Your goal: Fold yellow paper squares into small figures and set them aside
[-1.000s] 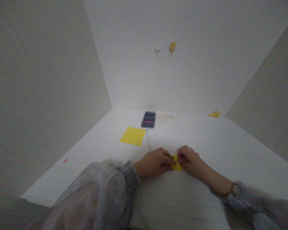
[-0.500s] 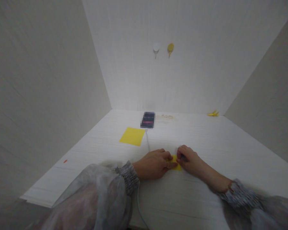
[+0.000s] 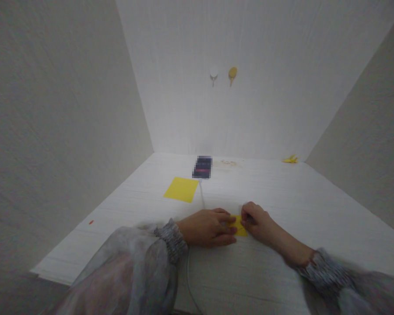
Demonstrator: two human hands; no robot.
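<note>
A small folded piece of yellow paper [image 3: 240, 227] lies on the white table between my two hands. My left hand [image 3: 212, 228] rests flat with its fingers stretched out, the fingertips on the paper's left part. At the paper's right edge, my right hand [image 3: 254, 221] pinches it between thumb and curled fingers. A crease line shows on the visible part of the paper; the rest is hidden under my fingers.
A flat yellow sheet [image 3: 181, 189] lies left of centre. Behind it is a phone [image 3: 202, 167] with a white cable [image 3: 189, 275] running under my left arm. A folded yellow paper shape [image 3: 290, 159] sits in the far right corner. Two hooks [image 3: 233, 73] are on the back wall [image 3: 184, 109].
My left hand has shifted slightly left and its fingers have spread out on the paper. My right hand keeps its pinch at the right edge. The view has tilted up a little.
</note>
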